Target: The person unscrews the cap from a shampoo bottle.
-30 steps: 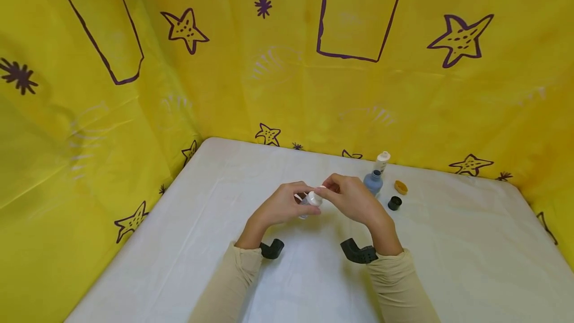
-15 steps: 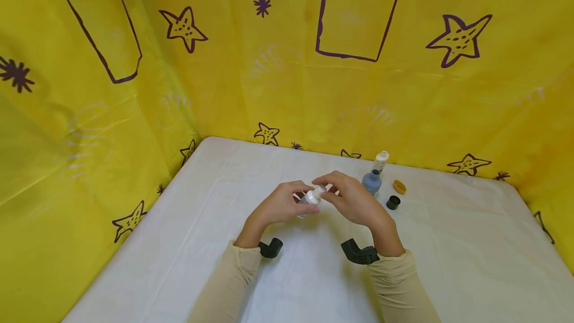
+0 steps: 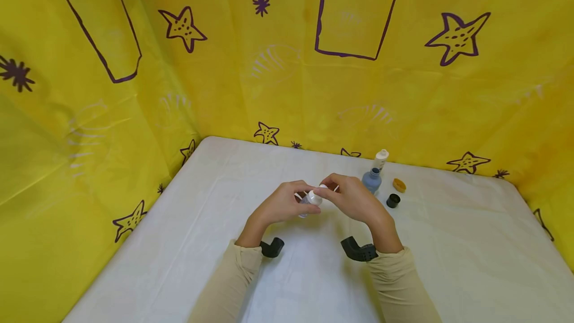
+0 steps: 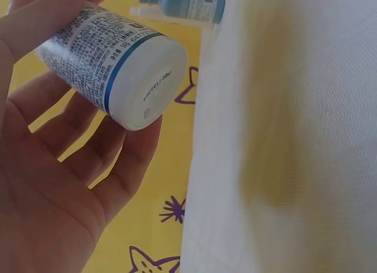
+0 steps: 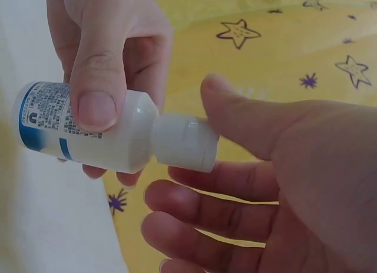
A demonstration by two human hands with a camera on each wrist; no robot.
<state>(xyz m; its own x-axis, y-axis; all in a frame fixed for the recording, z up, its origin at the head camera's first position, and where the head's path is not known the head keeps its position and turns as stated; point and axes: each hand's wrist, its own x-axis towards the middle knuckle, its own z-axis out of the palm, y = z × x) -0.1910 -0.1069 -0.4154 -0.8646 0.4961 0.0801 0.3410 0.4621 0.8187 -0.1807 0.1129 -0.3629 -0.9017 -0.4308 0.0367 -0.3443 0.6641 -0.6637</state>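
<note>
My left hand (image 3: pixel 284 203) grips a small white bottle (image 5: pixel 132 137) with printed text and a blue band, its thumb across the label. The bottle is tilted, its white cap (image 5: pixel 185 142) pointing toward my right hand (image 3: pixel 354 198). Thumb and index finger of that hand pinch the cap from either side, while the other fingers are spread below it in the right wrist view. The left wrist view shows the bottle's stamped base (image 4: pixel 156 85) facing the camera.
Right of the hands stand an uncapped blue bottle (image 3: pixel 371 182) and a slim white bottle (image 3: pixel 380 160) behind it. An orange cap (image 3: pixel 399 185) and a black cap (image 3: pixel 393 201) lie beside them on the white table (image 3: pixel 471 243). Yellow patterned cloth (image 3: pixel 287 88) walls the back and left.
Half a second ago the right fingers were spread apart around the cap; now they have closed back over it. The left hand and bottle stay nearly in place.
</note>
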